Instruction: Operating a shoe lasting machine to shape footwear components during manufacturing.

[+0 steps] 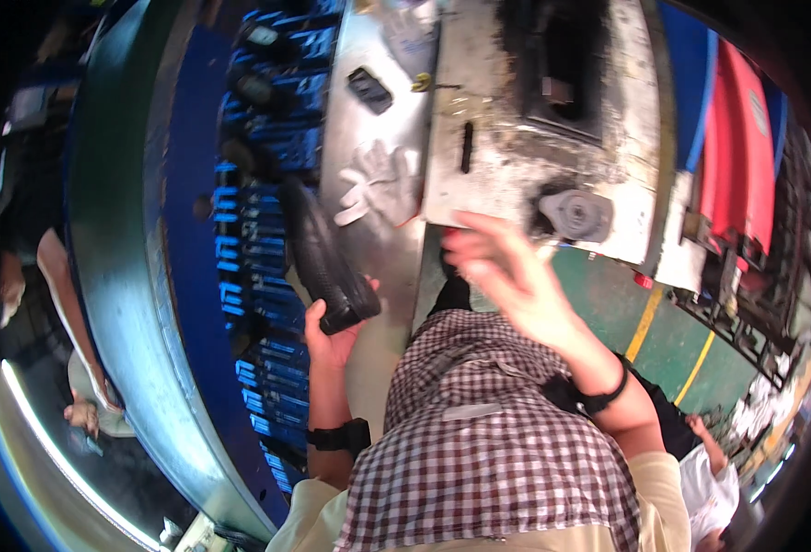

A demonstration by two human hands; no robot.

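Observation:
A black shoe (322, 253) is in my left hand (333, 342), gripped at one end with the fingers around it. The shoe tilts up and away to the left, in front of a blue slatted rack (272, 304). My right hand (516, 276) is raised over the near edge of a worn, stained machine table (479, 198). Its fingers are stretched out, slightly blurred, and I see nothing in them. A pair of pale work gloves (378, 184) lies on the metal bench (396, 253) just beyond the shoe.
A dark phone-like object (370, 89) lies farther along the bench. A round grey fixture (577, 214) is at the machine table's near edge. To the left runs a green conveyor belt (115, 184); people (60, 267) are beyond it. A red machine part (741, 152) stands right.

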